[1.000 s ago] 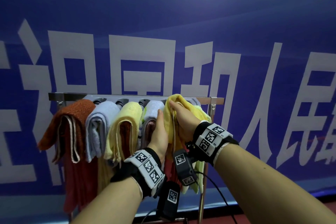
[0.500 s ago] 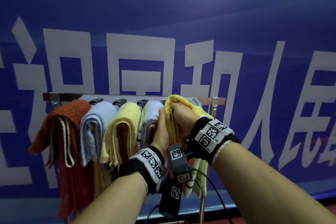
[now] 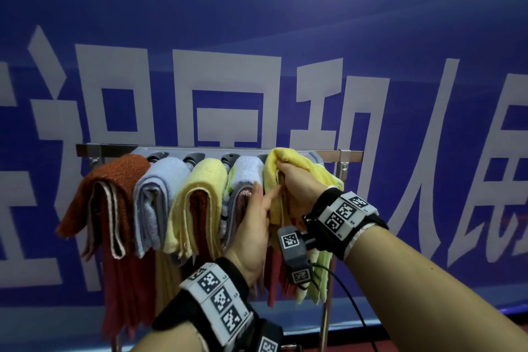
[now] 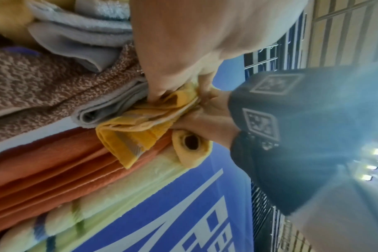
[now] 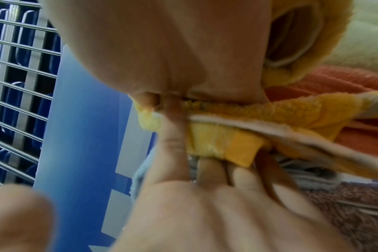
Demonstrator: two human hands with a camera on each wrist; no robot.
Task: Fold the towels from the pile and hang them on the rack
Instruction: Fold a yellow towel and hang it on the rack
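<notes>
A folded yellow towel (image 3: 288, 160) hangs over the rightmost arm of the metal rack (image 3: 351, 155). My right hand (image 3: 281, 171) grips it just below the top fold, fingers curled into the cloth. My left hand (image 3: 264, 194) stands upright on the towel's left side. Its straight fingers are slipped between this towel and the light blue one (image 3: 247, 171), and its thumb lies on the yellow cloth. In the right wrist view the yellow towel's edge (image 5: 270, 112) passes between that thumb and the fingers. The left wrist view shows the same yellow fold (image 4: 127, 136) pinched.
A rust towel (image 3: 114, 177), a pale blue towel (image 3: 165, 177) and a pale yellow towel (image 3: 205, 180) hang on the other arms to the left. More orange and green towels hang lower. A blue banner with white characters (image 3: 228, 80) fills the wall behind.
My left hand has slid slightly down and its thumb has come onto the yellow towel. The right hand keeps its grip near the top fold.
</notes>
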